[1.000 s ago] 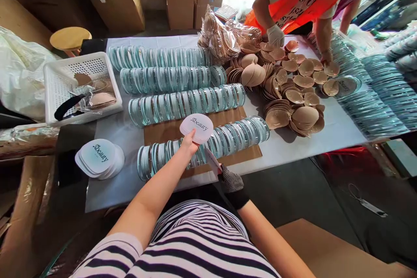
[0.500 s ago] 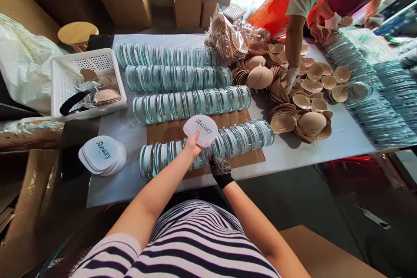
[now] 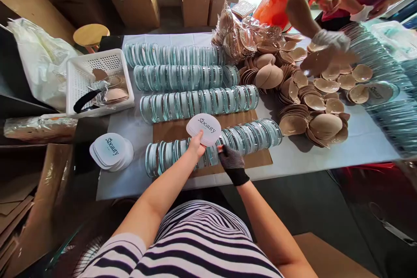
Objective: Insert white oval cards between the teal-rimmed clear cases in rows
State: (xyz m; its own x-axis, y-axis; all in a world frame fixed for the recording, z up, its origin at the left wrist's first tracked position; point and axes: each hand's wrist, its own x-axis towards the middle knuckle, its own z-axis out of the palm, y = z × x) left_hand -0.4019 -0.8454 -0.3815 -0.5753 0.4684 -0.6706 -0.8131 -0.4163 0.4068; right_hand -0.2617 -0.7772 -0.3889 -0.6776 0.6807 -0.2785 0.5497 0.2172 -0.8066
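Observation:
My left hand [image 3: 196, 145] grips a fanned stack of white oval cards [image 3: 204, 127] printed "beauty", with the thumb on top. Under the cards runs the nearest row of clear round plastic cases [image 3: 250, 137], standing on edge on a cardboard sheet [image 3: 257, 161]. My right hand [image 3: 233, 163], in a dark fingerless glove, is at the front of this row, just right of the cards. Its fingers are curled in against the cases; what they hold, if anything, is hidden. A second pile of printed cards [image 3: 109, 150] lies at the table's left end.
Further rows of cases [image 3: 198, 103] lie behind. A white basket [image 3: 71, 95] stands at left. Tan molded cups [image 3: 269, 76] are heaped at right, beside a plastic bag of cups [image 3: 230, 30]. Across the table, a co-worker's gloved hand [image 3: 332, 41] is over the cups.
My right hand has shifted slightly right along the row. The left hand keeps its cards. The co-worker's gloved hand has risen and moved right with blurred tan cups. The view has turned slightly left.

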